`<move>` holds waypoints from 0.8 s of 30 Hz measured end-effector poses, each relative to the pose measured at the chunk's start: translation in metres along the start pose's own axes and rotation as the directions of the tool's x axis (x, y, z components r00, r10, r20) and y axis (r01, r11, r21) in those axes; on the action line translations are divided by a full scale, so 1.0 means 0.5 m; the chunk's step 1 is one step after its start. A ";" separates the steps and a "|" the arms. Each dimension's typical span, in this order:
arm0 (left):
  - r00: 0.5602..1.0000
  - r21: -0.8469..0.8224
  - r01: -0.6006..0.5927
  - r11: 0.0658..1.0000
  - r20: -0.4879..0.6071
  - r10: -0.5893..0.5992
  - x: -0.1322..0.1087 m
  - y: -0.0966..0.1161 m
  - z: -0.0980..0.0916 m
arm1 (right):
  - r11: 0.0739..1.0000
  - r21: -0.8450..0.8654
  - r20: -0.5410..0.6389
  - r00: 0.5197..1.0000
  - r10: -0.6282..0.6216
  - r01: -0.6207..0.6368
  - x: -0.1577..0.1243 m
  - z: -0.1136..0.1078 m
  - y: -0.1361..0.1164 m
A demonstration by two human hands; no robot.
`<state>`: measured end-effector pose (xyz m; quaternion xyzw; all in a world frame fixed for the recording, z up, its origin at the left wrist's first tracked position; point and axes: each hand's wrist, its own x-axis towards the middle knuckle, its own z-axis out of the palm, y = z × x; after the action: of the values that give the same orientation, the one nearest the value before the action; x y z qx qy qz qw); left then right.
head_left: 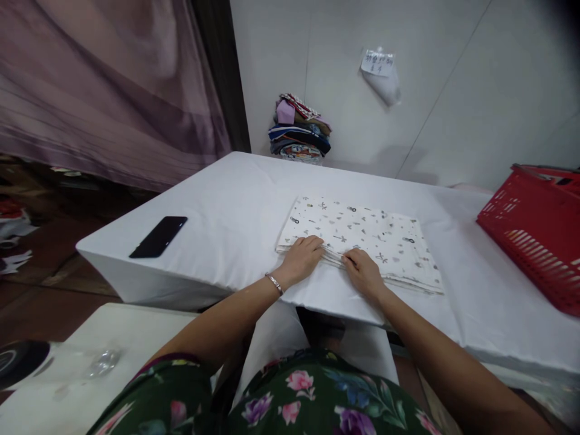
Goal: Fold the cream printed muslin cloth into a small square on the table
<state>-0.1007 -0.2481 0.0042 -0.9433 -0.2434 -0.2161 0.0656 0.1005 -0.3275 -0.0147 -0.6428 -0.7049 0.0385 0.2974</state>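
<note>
A folded white cloth with small dark prints [362,232] lies flat on the white-covered table [235,199]. My left hand [301,258], a bracelet on its wrist, rests on the cloth's near edge with fingers curled at the fold. My right hand [362,272] sits beside it on the same near edge, fingers pinching the layered hem. The two hands are close together, almost touching.
A black phone [158,237] lies at the table's left. A stack of folded coloured clothes [299,130] stands at the far edge by the wall. A red plastic basket [537,226] sits on the right. A purple curtain [104,84] hangs at left.
</note>
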 end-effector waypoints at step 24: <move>0.997 0.033 -0.039 0.999 0.061 0.037 -0.045 -0.033 -0.022 | 0.969 -0.140 0.009 0.979 -0.205 0.204 -0.019 -0.004 -0.016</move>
<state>-0.1308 -0.2458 0.0045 -0.9527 -0.2307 -0.1818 0.0783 0.0944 -0.3382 -0.0132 -0.5862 -0.7674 -0.0438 0.2560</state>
